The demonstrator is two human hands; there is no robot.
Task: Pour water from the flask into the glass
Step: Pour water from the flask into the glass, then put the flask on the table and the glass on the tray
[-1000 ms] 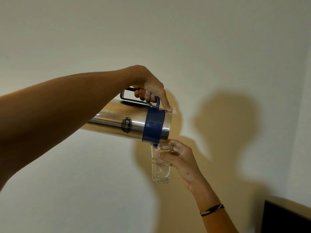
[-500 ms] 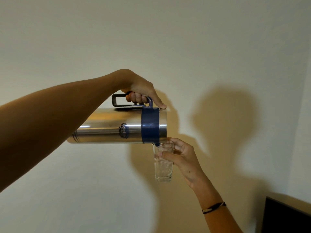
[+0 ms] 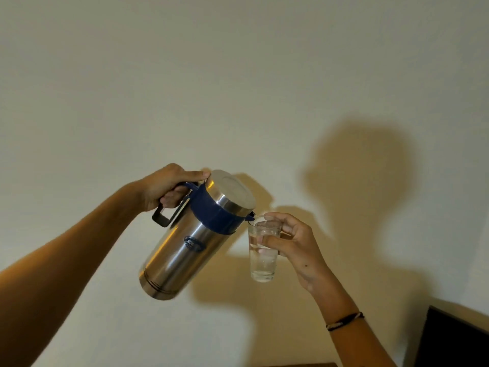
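A steel flask with a blue collar and a dark handle hangs in the air, tilted with its top up and to the right. My left hand grips the handle, thumb near the lid. The blue spout sits at the rim of a clear glass that is nearly full of water. My right hand holds the glass upright by its upper part, to the right of the flask. No stream of water shows between spout and glass.
A plain pale wall fills the background, with shadows of the arms and head on it. A dark flat object stands at the lower right corner. A brown edge shows at the bottom.
The flask has swung from lying level back toward upright, its base dropping down and left. The glass holds more water than before. Both hands keep their grips.
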